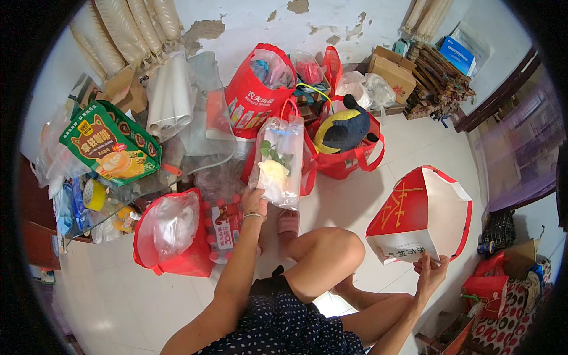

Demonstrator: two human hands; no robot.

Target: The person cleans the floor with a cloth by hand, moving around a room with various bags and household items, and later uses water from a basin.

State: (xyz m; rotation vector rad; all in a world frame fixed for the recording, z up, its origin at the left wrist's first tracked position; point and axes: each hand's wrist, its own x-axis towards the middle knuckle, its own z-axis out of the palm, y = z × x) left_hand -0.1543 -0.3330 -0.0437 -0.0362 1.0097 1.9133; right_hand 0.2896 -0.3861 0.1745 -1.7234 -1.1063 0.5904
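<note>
My left hand (255, 202) is closed on the lower left edge of a clear plastic package (293, 188). Inside it shows a pale yellow artificial-looking rose (273, 176) with green leaves. On the right, my right hand (431, 274) pinches the near rim of a red and white paper bag (397, 218), its white inside facing up and to the right. The package hangs in front of a red tote bag (309, 168), hiding part of it. Next to my left forearm stands a shrink-wrapped pack of red-capped bottles (225, 228).
Left of the bottles is a red bag (180, 251) with plastic inside. A glass-topped table (204, 157) holds a green package (112, 145) and a tape roll (94, 195). Behind stand a full red tote (254, 92) and another with a plush toy (344, 129). Cardboard (436, 80) is stacked back right.
</note>
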